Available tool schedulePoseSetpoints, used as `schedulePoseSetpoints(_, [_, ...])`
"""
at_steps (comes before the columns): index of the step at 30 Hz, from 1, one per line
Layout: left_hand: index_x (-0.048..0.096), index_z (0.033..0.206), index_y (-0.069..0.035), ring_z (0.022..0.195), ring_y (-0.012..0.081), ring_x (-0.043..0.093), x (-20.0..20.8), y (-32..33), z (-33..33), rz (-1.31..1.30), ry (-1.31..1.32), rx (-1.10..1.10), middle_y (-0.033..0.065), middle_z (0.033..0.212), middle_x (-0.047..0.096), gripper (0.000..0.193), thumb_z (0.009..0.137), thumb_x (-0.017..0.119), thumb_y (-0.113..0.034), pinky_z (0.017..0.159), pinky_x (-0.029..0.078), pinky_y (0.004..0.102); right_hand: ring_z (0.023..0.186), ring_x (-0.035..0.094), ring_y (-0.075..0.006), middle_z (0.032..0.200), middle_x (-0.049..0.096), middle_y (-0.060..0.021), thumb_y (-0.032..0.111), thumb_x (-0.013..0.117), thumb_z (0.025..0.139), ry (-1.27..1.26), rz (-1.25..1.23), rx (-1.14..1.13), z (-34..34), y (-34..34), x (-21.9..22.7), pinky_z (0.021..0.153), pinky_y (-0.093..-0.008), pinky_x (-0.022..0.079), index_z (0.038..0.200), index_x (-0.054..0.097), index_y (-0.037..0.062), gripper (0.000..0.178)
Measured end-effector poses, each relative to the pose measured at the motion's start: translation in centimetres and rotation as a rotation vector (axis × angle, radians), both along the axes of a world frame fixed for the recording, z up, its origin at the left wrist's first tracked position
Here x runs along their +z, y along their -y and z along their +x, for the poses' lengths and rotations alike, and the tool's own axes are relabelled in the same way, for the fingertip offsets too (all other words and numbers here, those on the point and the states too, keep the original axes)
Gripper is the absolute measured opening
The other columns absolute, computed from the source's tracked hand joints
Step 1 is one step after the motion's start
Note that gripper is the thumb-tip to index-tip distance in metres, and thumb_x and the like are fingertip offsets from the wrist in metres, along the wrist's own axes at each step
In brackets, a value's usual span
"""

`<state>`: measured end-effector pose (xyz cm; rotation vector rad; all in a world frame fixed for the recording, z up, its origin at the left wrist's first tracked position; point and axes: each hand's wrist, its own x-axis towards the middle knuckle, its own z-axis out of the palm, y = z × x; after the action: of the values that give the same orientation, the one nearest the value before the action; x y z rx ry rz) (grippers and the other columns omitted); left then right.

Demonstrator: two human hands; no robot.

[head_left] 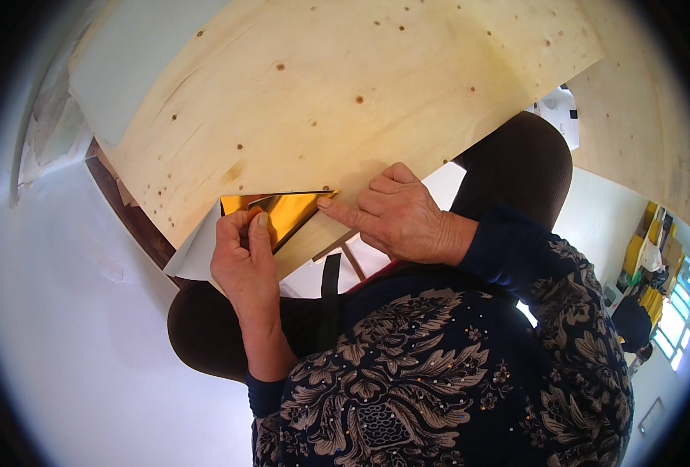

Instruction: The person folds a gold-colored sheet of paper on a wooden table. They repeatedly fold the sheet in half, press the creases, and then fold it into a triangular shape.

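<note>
A shiny gold sheet (294,212), triangular in its visible part and dark along its edges, lies at the near edge of a knotty plywood board (322,117). My left hand (248,253) is closed in a pinch, thumb against curled fingers, on a lifted flap of this gold sheet. A plain white sheet (202,243) spreads out left of that hand, partly hidden behind it. My right hand (407,214) has its index finger stretched out, its tip touching the pointed right corner of the gold sheet. Its other fingers are bent, with nothing visible in them.
The board rests across my dark-trousered legs (520,159). A pale grey-green patch (139,58) covers its far left part. Another wooden panel (633,117) stands at the right. Yellow and dark items (647,265) are stacked farther right beside a bright window (676,307).
</note>
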<state>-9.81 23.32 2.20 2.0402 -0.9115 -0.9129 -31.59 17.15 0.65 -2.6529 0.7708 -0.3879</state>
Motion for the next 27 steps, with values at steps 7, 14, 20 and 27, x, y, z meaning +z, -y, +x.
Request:
schedulePoseSetpoints(7, [0.061,0.096,0.001,0.065,0.0075,0.054,-0.3,0.0,0.4,0.034,0.045,-0.024,0.0032,0.072,0.061,0.012,0.094,0.064,-0.01,0.062,0.046,0.0226,0.072,0.051,-0.0159,0.073,0.047,0.0013,0.017,0.067,0.076,-0.035,0.028,-0.002,-0.2,0.2,0.3,0.074,-0.0324,0.037,0.133,0.059,0.012,0.058])
schedulePoseSetpoints(14, [0.061,0.096,0.002,0.066,0.0081,0.054,0.0,0.0,0.3,0.039,0.034,-0.025,0.0038,0.073,0.061,0.014,0.094,0.064,-0.011,0.063,0.046,0.0229,0.074,0.052,-0.0157,0.074,0.051,0.0008,0.022,0.066,0.078,-0.035,0.014,-0.021,-0.3,0.3,0.5,0.077,-0.0324,0.038,0.128,0.063,0.013,0.05])
schedulePoseSetpoints(20, [0.061,0.096,0.002,0.066,0.0081,0.053,0.7,0.3,0.1,0.071,0.034,-0.026,0.0037,0.073,0.06,0.013,0.094,0.063,-0.011,0.063,0.046,0.0228,0.07,0.05,-0.0152,0.073,0.046,0.0012,0.017,0.07,0.075,-0.007,0.024,-0.023,-0.4,0.4,0.5,0.072,-0.0313,0.037,0.131,0.06,0.0118,0.057])
schedulePoseSetpoints(27, [0.063,0.095,0.001,0.068,0.0156,0.059,0.1,0.5,0.6,0.027,0.12,-0.032,0.0093,0.077,0.063,0.013,0.092,0.064,-0.012,0.066,0.048,0.0283,0.074,0.054,-0.0151,0.075,0.054,0.002,0.022,0.067,0.075,-0.003,0.036,-0.039,-0.1,0.3,0.5,0.075,-0.0321,0.038,0.119,0.068,0.0121,0.045])
